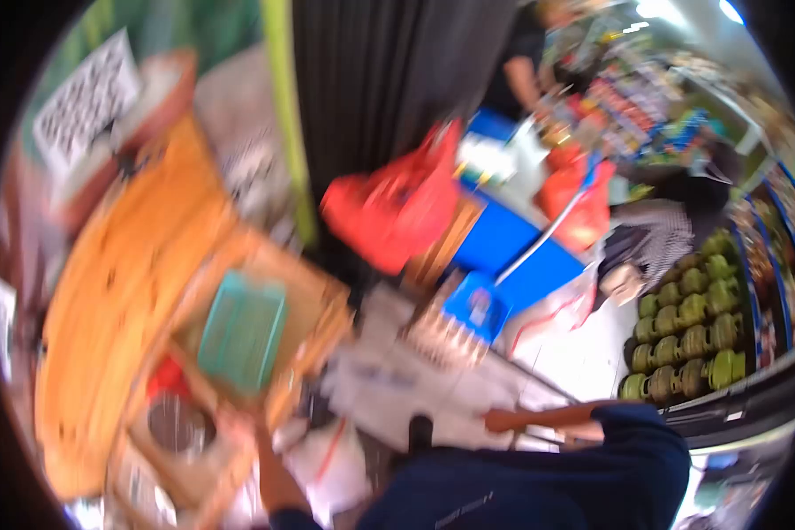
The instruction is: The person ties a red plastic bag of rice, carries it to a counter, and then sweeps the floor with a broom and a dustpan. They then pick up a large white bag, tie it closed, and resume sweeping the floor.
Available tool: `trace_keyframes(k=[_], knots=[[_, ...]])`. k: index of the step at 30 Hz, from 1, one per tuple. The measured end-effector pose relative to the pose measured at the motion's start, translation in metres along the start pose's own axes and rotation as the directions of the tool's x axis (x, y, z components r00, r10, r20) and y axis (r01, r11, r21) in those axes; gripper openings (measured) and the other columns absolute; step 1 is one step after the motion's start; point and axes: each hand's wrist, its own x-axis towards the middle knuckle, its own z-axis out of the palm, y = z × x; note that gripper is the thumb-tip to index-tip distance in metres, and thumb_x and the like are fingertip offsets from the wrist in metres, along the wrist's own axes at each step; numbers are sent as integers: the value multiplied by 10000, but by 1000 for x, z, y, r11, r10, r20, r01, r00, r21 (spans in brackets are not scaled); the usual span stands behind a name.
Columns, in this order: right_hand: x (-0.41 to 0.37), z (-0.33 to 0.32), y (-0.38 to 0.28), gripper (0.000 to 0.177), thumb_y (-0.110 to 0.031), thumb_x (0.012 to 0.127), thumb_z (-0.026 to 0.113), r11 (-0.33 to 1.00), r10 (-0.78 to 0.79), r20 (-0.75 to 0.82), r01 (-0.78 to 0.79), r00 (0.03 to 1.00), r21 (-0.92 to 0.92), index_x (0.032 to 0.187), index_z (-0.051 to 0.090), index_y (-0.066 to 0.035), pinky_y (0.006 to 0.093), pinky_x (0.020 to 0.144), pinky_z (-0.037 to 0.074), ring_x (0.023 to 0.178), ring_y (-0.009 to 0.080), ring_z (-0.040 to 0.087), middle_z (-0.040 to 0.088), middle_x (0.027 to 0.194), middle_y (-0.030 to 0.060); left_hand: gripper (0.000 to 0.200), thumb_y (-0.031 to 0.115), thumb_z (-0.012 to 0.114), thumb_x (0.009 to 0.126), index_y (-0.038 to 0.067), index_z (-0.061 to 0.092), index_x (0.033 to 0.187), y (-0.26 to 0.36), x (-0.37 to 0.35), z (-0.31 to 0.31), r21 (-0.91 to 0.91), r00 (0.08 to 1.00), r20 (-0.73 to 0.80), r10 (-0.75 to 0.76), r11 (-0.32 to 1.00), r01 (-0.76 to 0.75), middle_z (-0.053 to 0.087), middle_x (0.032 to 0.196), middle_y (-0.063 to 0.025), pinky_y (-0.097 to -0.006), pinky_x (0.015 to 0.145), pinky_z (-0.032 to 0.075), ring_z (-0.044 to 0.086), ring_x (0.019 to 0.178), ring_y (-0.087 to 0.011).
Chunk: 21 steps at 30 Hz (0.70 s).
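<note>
My left hand point(237, 426), smeared by motion, is at the edge of a wooden box with compartments point(314, 349). A translucent teal plastic container point(243, 331) sits in one compartment, just beyond that hand. Left of the hand are a small red object point(170, 380) and a dark round shape point(181, 426), too blurred to identify. My right hand point(501, 420) hangs over the floor, apart from the things around it. Blur hides its fingers, and I see nothing held in it.
An orange wooden top point(115, 309) curves along the left. Ahead are a red plastic bag point(397, 203), a blue table point(539, 283) and stacked egg trays point(446, 331). Green gas cylinders point(693, 309) stand in rows at right. Other people point(514, 75) are at the back.
</note>
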Motion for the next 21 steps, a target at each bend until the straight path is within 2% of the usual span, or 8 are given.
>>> trace_keyframes(k=[1,2,3,7,10,12,15,21], knots=[[-37,-104,-88,537,-80,662,503,983,178,78,-181,981,40,1169,422,76,444,672,480,747,359,604,601,718,228,627,399,430,854,30,282,1339,-7,-5,-5,27,999,50,-10,1000,9,289,1384,-127,-412,1040,234,233,1290,-284],[-23,-115,-99,528,-84,663,531,962,263,-14,-260,965,86,1157,426,70,444,623,487,747,370,604,600,734,243,636,350,491,810,13,302,1316,-15,-7,21,-173,900,-434,44,976,-132,331,1357,-118,-420,1041,234,262,1270,-295],[-13,-145,-128,535,-97,682,541,937,339,-3,-338,941,85,1175,411,65,449,636,487,762,377,604,599,736,247,597,276,523,755,54,356,1284,-4,-10,-17,-306,946,-319,-53,951,-50,374,1314,-113,-431,1037,243,290,1247,-303],[118,-90,-119,437,-116,674,566,998,-46,-73,44,996,-33,1057,478,76,441,650,501,781,378,607,606,759,241,607,242,532,684,90,399,1256,0,-5,-12,-322,950,-306,-66,946,-39,415,1252,-163,-481,979,285,331,1204,-351],[158,-93,-159,399,-95,668,561,975,155,-19,-150,988,167,1033,505,57,440,628,503,761,379,609,615,764,215,612,234,531,676,98,398,1258,0,-6,-9,-350,948,-311,-62,935,-54,410,1253,-163,-483,976,283,324,1204,-353],[144,-93,-181,474,-76,668,556,982,181,4,-181,984,50,1127,476,7,443,604,502,739,380,609,618,772,195,599,245,514,684,100,400,1254,-3,-6,-7,-356,947,-317,-54,932,-66,406,1254,-156,-493,968,285,323,1202,-354],[93,-88,-161,531,-79,693,544,969,234,-63,-227,970,99,1211,429,-50,439,612,503,754,377,609,616,792,189,590,253,503,689,108,404,1252,-3,-6,-3,-347,949,-311,-57,936,-57,411,1250,-149,-489,967,289,325,1199,-352],[-43,-143,-148,565,-135,740,543,964,258,51,-261,965,58,1274,371,-64,440,663,483,781,368,603,601,806,214,560,242,485,692,110,420,1233,-2,-5,-3,-372,949,-307,-67,927,-55,422,1233,-142,-498,938,303,334,1189,-361]])
